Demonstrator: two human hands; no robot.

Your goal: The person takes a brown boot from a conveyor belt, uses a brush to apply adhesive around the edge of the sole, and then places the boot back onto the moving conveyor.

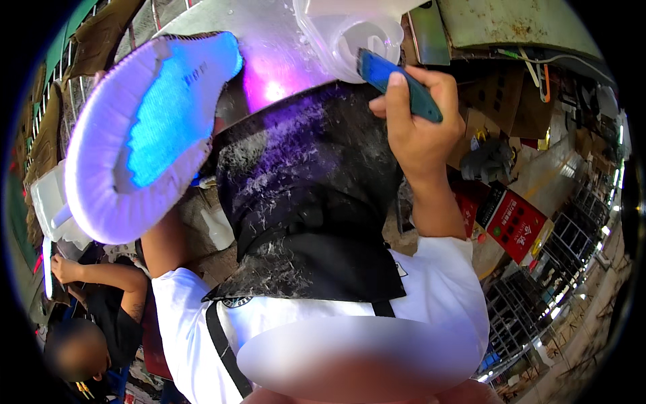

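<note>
A shoe upper [97, 182], bottom side toward me, is raised at the left. Its pale rim surrounds a middle glowing bright blue under violet light. My left forearm [165, 242] passes behind it, and the hand supporting it is almost wholly hidden. My right hand [427, 124] is closed around a flat brush [410, 87] with a blue and teal handle. The brush's dark bristle end points up and left, beside the rim of a translucent plastic tub [323, 40]. A gap separates the brush from the shoe upper.
A metal worktop [269, 27] with a pink-violet glare lies ahead. My black apron [303, 175] is smeared with whitish residue. A red box [515, 222] and cardboard stand at the right. Translucent containers [57, 202] and a co-worker's hand [66, 269] are at the lower left.
</note>
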